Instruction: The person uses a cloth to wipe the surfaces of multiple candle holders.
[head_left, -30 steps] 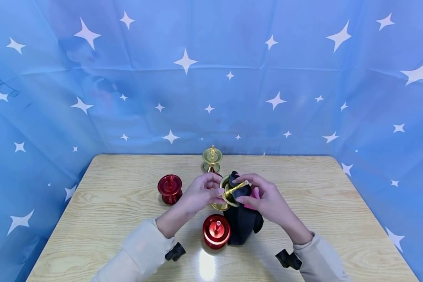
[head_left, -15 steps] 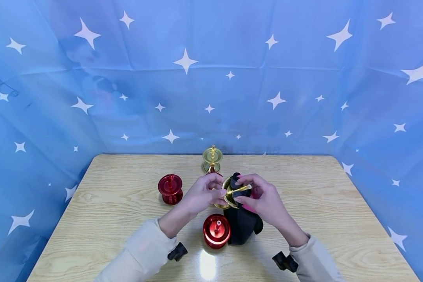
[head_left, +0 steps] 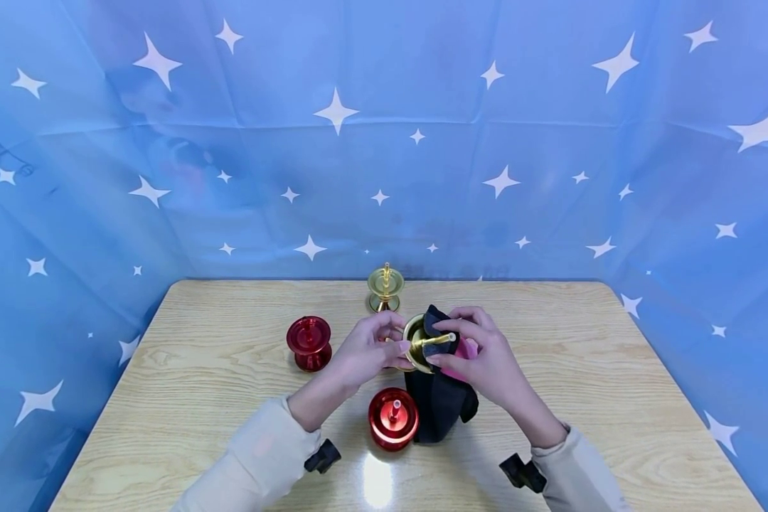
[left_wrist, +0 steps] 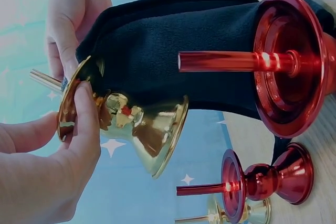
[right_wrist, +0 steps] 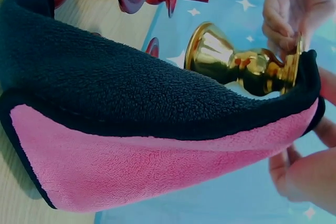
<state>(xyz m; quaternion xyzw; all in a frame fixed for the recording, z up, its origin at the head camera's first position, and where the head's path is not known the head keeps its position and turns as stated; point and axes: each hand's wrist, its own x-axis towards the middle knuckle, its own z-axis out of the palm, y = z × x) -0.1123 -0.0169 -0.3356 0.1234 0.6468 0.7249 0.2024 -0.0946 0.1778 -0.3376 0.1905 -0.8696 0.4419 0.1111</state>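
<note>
In the head view, my left hand (head_left: 374,348) grips a gold candle holder (head_left: 416,359) by the rim of its dish, tilted and lifted off the table. Its hollow, flared base (left_wrist: 157,140) shows in the left wrist view. My right hand (head_left: 480,348) pinches a cloth (head_left: 438,409), dark on one side and pink on the other, against the inside of the dish beside the spike. The cloth's pink side (right_wrist: 142,171) faces the right wrist camera; its lower part hangs to the table. Fingers partly hide the dish.
A red candle holder (head_left: 393,421) stands just in front of the hands, close to the cloth. Another red candle holder (head_left: 309,345) is to the left, and a gold one (head_left: 385,286) stands behind. The wooden table (head_left: 230,398) meets a blue starry curtain (head_left: 262,156).
The right hand and the cloth's edge have shifted slightly around the dish, with the fingers now a bit higher. The gold candle holder has tilted slightly; the standing holders have stayed put.
</note>
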